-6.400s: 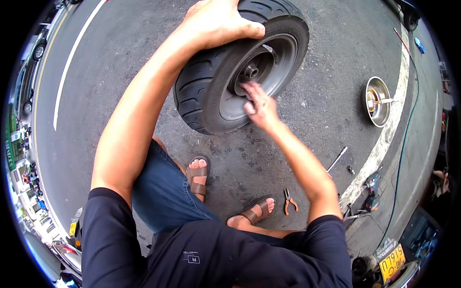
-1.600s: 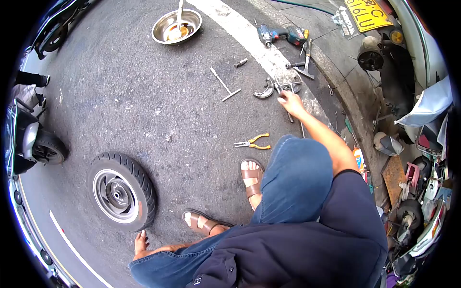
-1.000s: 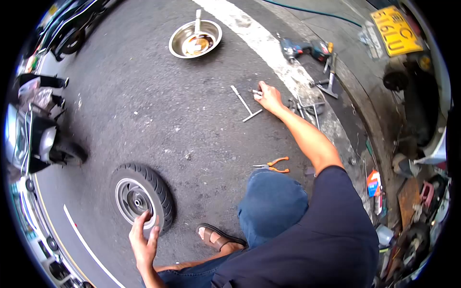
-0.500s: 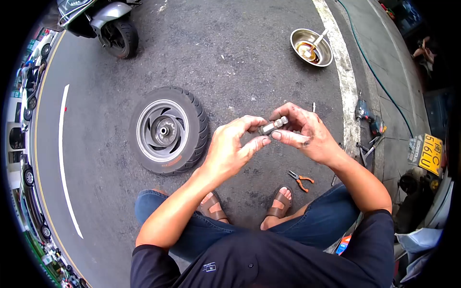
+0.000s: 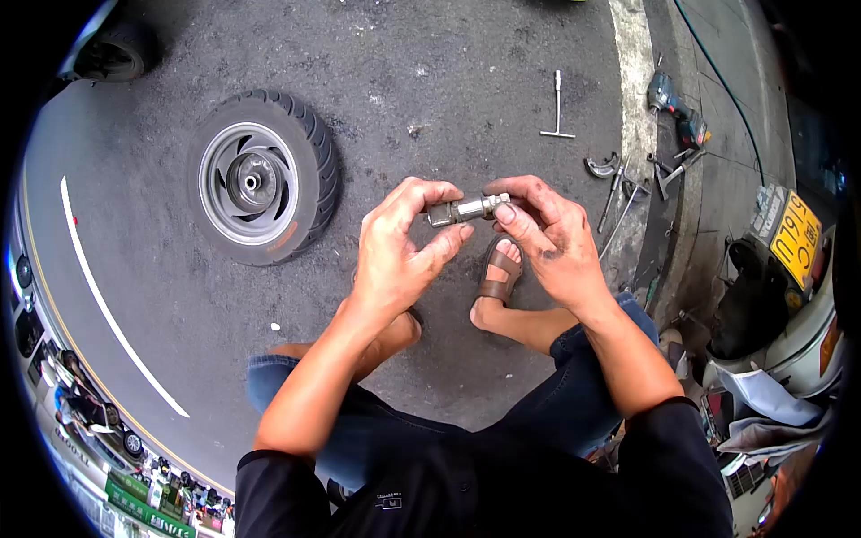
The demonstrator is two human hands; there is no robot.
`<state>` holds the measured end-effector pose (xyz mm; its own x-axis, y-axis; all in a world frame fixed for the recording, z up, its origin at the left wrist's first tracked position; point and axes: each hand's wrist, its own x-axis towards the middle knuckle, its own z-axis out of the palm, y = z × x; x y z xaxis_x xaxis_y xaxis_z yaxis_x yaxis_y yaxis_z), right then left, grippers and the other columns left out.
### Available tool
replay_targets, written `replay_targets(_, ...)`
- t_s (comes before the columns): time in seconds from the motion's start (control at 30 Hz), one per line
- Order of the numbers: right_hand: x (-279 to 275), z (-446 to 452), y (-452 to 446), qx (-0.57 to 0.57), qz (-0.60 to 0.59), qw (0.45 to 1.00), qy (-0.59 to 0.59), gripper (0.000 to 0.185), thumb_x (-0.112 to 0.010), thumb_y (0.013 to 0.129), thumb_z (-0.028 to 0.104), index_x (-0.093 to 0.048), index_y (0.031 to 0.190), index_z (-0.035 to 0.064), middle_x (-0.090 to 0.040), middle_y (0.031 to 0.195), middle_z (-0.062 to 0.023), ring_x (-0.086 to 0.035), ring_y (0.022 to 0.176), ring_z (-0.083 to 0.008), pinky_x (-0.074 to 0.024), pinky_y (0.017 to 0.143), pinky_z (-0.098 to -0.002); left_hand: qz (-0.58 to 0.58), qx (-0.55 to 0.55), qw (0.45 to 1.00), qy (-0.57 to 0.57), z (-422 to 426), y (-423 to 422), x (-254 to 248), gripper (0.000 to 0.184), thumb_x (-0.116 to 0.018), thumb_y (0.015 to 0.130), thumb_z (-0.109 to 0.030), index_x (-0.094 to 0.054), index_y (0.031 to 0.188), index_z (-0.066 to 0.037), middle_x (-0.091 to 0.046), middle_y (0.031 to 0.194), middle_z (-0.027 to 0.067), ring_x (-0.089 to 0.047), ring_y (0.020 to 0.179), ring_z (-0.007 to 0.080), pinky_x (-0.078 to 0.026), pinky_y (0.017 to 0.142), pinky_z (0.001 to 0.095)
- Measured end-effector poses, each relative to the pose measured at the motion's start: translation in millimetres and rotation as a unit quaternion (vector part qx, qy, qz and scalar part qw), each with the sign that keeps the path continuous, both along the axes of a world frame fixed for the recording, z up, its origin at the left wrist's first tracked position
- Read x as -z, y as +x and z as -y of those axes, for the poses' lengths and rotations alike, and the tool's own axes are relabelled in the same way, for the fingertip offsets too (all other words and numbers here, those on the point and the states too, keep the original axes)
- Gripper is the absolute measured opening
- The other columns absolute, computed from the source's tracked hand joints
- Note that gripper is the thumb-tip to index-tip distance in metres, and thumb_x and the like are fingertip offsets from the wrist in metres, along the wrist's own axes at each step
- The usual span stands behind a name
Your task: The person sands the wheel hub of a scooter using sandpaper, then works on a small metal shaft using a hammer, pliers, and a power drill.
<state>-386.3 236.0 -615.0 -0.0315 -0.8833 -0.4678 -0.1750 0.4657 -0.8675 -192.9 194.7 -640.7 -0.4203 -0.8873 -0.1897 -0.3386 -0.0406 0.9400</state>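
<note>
black short-sleeved shirt (image 5: 502, 493) (pale chest print (image 5: 390, 503)) | blue denim shorts (image 5: 569, 417) | brown sandal (image 5: 495, 289)

The left hand (image 5: 395, 247) and the right hand (image 5: 560, 247) are raised before the body, close together, with fingertips turned toward each other. The left fingers curve above the left thumb (image 5: 438, 251), leaving a gap; the right thumb (image 5: 526, 231) is bent, pinching against its fingers. Both forearms (image 5: 327, 372) slope inward.

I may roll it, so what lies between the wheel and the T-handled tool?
In the head view, just bare, pale-flecked asphalt lies between the wheel and the T-handled tool.
</note>
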Motion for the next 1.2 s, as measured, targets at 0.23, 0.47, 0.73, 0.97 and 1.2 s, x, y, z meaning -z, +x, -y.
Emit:
replay_targets(0.23, -17.3, -74.2, 11.0, 0.089, 0.088, 0.988, 0.086, 0.023, -0.060, 0.097, 0.020, -0.064, 0.108, 0.0007, -0.065, 0.085, -0.0079, -0.064, 0.080, -0.0156, -0.0516, 0.076, -0.0307, -0.049, -0.092, 0.966, 0.237, -65.1, -4.0, -32.5, 0.035, -0.082, 0.076, -0.013, -0.068, 0.107, -0.002, -0.071, 0.097, 0.0066, -0.065, 0.090, 0.0150, -0.051, 0.082, 0.0300)
replay_targets(0.47, -166.9, -80.4, 2.7, 0.204, 0.151, 0.967, -0.014, 0.021, -0.059, 0.097, 0.013, -0.062, 0.113, -0.0003, -0.062, 0.100, -0.0072, -0.063, 0.087, -0.0136, -0.0502, 0.081, -0.0266, -0.141, -0.013, 0.972, 0.187, -50.1, -19.9, -181.0, 0.036, -0.077, 0.081, -0.006, -0.063, 0.113, 0.001, -0.060, 0.107, 0.0063, -0.064, 0.096, 0.0161, -0.051, 0.079, 0.0263)
replay_targets(0.73, -436.4, -40.0, -59.5, 0.137, 0.091, 0.969, -0.182, 0.022, -0.062, 0.094, 0.009, -0.063, 0.113, -0.0003, -0.062, 0.102, -0.0078, -0.059, 0.082, -0.0110, -0.0483, 0.071, -0.0249, -0.119, 0.084, 0.984, 0.101, 8.6, -62.5, -463.3, 0.039, -0.079, 0.078, -0.004, -0.062, 0.113, 0.000, -0.061, 0.111, 0.0080, -0.059, 0.108, 0.0169, -0.047, 0.096, 0.0320)
replay_targets(0.97, -579.0, -14.4, -88.0, 0.150, 0.101, 0.948, -0.260, 0.024, -0.066, 0.092, 0.008, -0.059, 0.113, -0.0008, -0.067, 0.101, -0.0074, -0.064, 0.086, -0.0122, -0.0515, 0.078, -0.0258, -0.133, 0.078, 0.987, -0.034, 27.1, -93.5, -601.1, 0.040, -0.081, 0.077, -0.009, -0.061, 0.111, 0.000, -0.062, 0.109, 0.0059, -0.060, 0.105, 0.0157, -0.047, 0.094, 0.0308)
replay_targets(1.2, -609.4, 55.6, -94.4, 0.060, -0.066, 0.927, -0.364, 0.026, -0.073, 0.084, 0.008, -0.063, 0.107, 0.0016, -0.065, 0.091, -0.0090, -0.064, 0.078, -0.0180, -0.0516, 0.071, -0.0298, -0.258, 0.024, 0.959, 0.114, 79.0, -93.9, -616.4, 0.039, -0.079, 0.080, -0.017, -0.064, 0.112, 0.000, -0.068, 0.100, 0.0060, -0.063, 0.098, 0.0141, -0.050, 0.088, 0.0320)
